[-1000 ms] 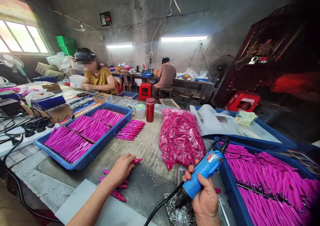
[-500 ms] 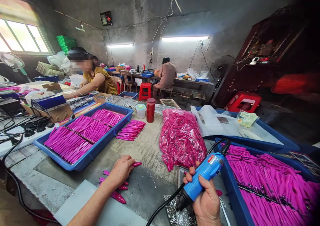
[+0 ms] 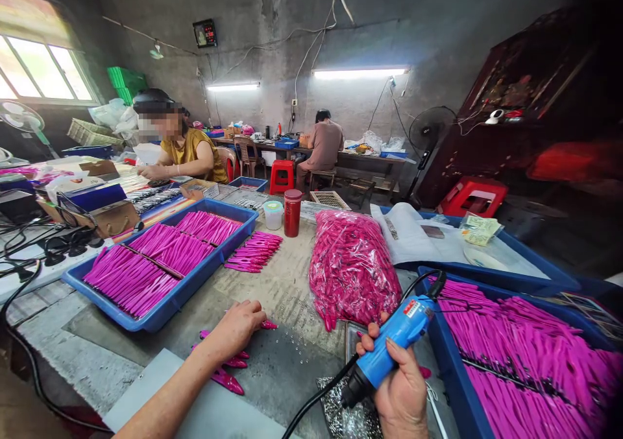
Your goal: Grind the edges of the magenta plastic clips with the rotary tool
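Observation:
My left hand (image 3: 240, 327) is closed over the mat, its fingertips on a pink piece (image 3: 268, 325) whose pointed end sticks out to the right. More pink pieces (image 3: 226, 380) lie beneath and beside this hand. My right hand (image 3: 396, 377) is wrapped round a blue electric screwdriver (image 3: 396, 342), its black tip pointing down and left above a clear bag of small metal parts (image 3: 343, 406). Tiny rings (image 3: 292, 338) are scattered between the hands. Behind them sits a clear bag packed with glossy pink pieces (image 3: 353, 267).
Blue trays of long pink pieces stand at left (image 3: 160, 312) and right (image 3: 440, 361). A row of pink pieces (image 3: 253, 252), a lidded tub (image 3: 273, 215) and a red canister (image 3: 293, 213) are farther back. One person (image 3: 189, 154) sits at left, another (image 3: 326, 144) at the back.
My left hand and its pink piece have shifted very slightly. The right hand keeps its grip on the screwdriver. The person at left has drawn an outstretched arm back, hands now together.

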{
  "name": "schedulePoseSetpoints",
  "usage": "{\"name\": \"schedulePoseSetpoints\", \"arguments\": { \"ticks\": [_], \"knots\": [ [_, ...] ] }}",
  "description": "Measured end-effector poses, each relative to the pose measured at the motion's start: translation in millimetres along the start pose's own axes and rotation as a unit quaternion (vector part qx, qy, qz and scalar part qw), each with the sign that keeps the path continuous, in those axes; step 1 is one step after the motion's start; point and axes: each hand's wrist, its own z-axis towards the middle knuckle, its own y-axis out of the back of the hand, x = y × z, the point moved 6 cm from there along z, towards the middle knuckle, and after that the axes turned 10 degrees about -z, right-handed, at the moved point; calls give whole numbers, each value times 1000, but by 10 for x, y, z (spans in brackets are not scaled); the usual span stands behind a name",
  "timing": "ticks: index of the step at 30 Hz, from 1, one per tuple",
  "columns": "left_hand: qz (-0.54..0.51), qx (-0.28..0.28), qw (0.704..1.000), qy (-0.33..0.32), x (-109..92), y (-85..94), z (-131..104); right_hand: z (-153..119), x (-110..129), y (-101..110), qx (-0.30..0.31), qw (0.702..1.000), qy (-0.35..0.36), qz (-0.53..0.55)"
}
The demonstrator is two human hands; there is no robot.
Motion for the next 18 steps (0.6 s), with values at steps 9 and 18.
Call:
{"name": "schedulePoseSetpoints", "arguments": {
  "ticks": [9, 18],
  "knots": [
    [-52, -20, 998, -5, 57, -24, -64, 10, -7, 7, 8, 1000, 3, 0],
    [-10, -27, 999, 39, 25, 14, -39, 6, -5, 22, -8, 1000, -2, 1]
  ]
}}
